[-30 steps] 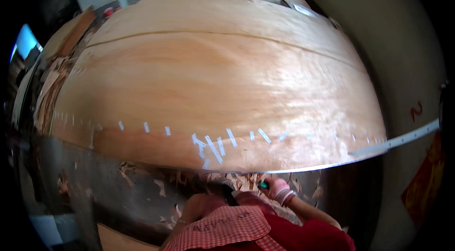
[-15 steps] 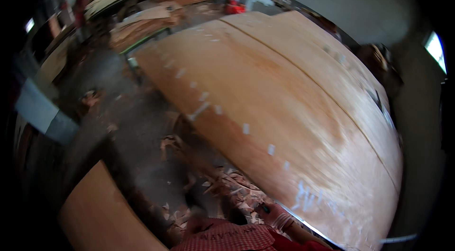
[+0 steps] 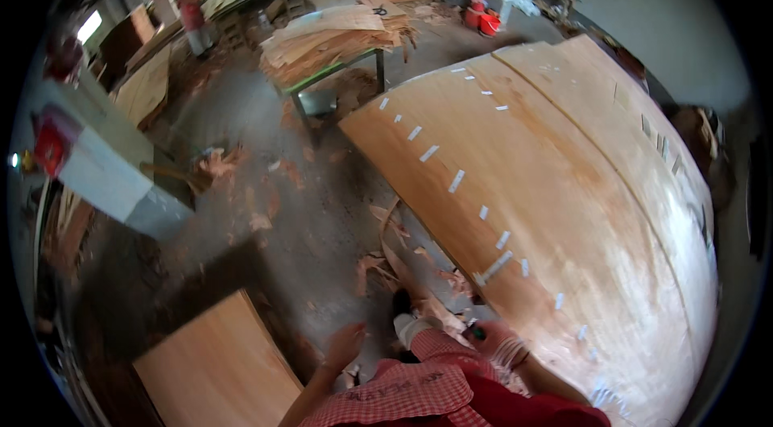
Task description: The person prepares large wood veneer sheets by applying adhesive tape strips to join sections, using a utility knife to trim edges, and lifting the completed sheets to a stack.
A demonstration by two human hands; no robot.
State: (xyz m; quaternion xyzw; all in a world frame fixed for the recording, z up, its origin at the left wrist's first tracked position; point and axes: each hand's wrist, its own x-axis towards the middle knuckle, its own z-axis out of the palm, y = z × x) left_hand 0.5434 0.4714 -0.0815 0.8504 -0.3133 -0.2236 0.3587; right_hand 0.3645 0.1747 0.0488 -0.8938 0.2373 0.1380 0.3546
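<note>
My left hand hangs in the air left of my checked apron, touching nothing I can see; motion smears its fingers. My right hand, with a pale wrap about the wrist, is closed round a small dark object with a touch of green, whose kind I cannot make out. It is close to the near-left edge of a large wood veneer sheet, which carries several short white tape strips and a long dark seam. On the lower left lies another veneer sheet or stack.
Veneer scraps litter the floor by my foot. A green-edged metal table bears stacked veneer. At the left stands a white and grey pillar. Red buckets stand by the far wall; a person is at the far left.
My view has swung left, so the veneer sheet sits further right. My left hand and arm have come into sight. The right hand still holds the small dark object.
</note>
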